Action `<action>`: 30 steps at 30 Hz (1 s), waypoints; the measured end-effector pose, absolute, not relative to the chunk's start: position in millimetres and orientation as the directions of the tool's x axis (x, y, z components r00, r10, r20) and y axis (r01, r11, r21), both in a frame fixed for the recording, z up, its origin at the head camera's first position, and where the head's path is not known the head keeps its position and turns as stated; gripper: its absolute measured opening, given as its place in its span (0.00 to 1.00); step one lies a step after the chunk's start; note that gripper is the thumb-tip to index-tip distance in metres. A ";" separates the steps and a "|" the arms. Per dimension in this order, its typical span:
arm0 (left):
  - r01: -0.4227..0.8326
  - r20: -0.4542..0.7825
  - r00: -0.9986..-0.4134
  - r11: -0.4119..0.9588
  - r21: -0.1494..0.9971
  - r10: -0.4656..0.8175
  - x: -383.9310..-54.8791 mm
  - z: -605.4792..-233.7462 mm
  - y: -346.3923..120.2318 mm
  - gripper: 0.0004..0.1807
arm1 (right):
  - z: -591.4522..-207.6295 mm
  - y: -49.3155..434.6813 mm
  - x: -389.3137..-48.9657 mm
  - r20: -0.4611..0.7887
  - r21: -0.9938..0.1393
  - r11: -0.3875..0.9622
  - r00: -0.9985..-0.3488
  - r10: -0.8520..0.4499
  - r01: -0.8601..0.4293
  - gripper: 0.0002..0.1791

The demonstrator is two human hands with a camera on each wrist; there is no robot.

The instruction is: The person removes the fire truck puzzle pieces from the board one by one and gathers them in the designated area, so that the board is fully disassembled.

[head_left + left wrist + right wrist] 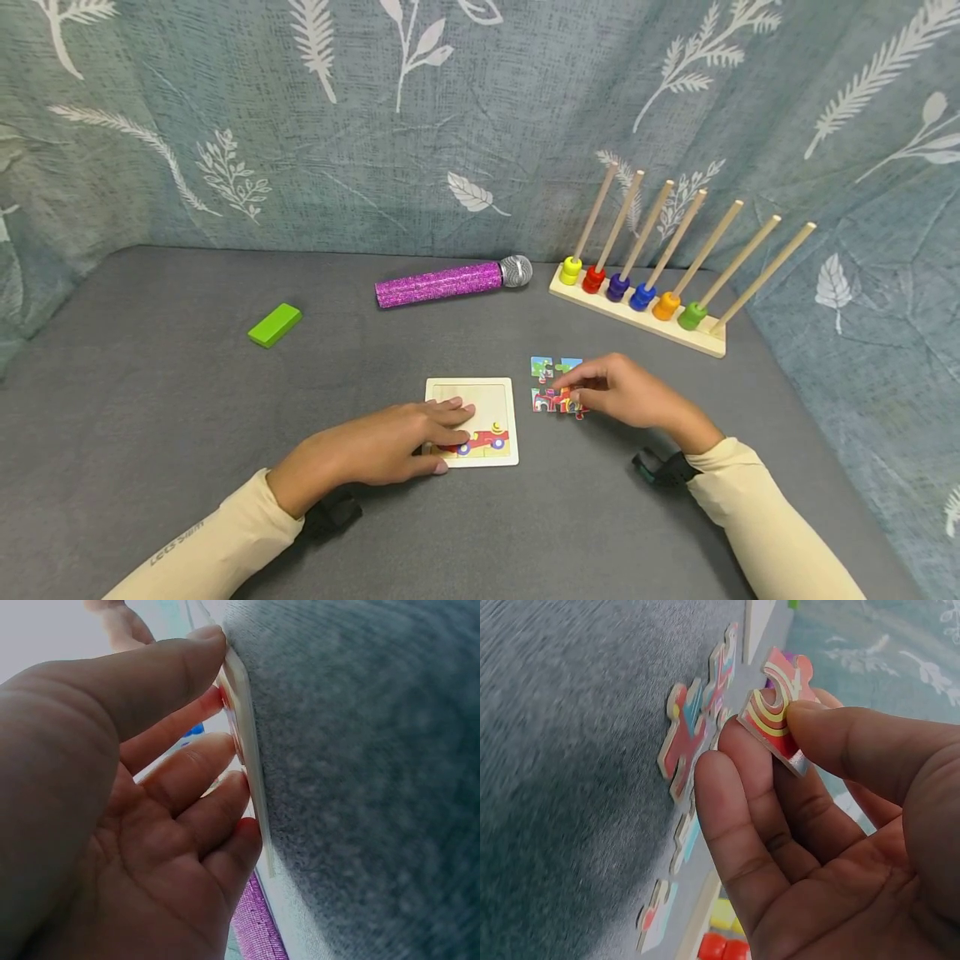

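My left hand (371, 446) lies over a shallow wooden puzzle tray (468, 388), its outstretched fingers touching the surface and the thumb at the lower left edge. Part of a red car picture (491, 439) shows in the tray's lower half; the fingers cover the left side. To the right, my right hand (626, 392) pinches a red jigsaw piece with yellow arcs (763, 724) between thumb and fingers, lifted off the table in the right wrist view. Several loose jigsaw pieces (541, 367) lie beneath and beside that hand, partly hidden by its fingers.
A purple glittery microphone (442, 284) lies behind the tray. At the back right stands a wooden peg stand (637, 315) with coloured beads and tall upright rods. A green block (275, 324) sits to the left. Patterned cloth (337, 167) hangs behind the grey table.
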State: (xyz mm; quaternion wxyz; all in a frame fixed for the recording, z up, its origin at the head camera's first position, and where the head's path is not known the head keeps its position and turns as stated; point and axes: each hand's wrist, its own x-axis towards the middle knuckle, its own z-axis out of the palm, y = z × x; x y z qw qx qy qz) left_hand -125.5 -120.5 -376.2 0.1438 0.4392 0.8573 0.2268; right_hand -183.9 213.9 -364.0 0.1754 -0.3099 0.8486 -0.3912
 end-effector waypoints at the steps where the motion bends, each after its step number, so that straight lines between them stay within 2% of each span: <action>1: 0.687 -0.049 -0.573 0.512 0.516 0.818 -125.4 -376.3 -120.2 0.22 | -364.3 215.3 -184.1 -0.051 -0.771 0.502 -0.748 -0.662 -0.392 0.12; 8: 0.681 -0.054 -0.581 0.522 0.513 0.812 -124.6 -376.9 -119.4 0.22 | -367.0 223.9 -186.5 -0.018 -0.759 0.500 -0.754 -0.656 -0.417 0.12; 17: 0.683 -0.046 -0.582 0.519 0.513 0.812 -123.2 -376.4 -119.5 0.22 | -367.6 237.0 -187.3 -0.035 -0.754 0.536 -0.791 -0.611 -0.381 0.12; 30: 0.682 -0.042 -0.584 0.518 0.516 0.811 -122.9 -377.3 -120.9 0.22 | -370.9 252.4 -189.2 0.012 -0.739 0.528 -0.791 -0.611 -0.419 0.12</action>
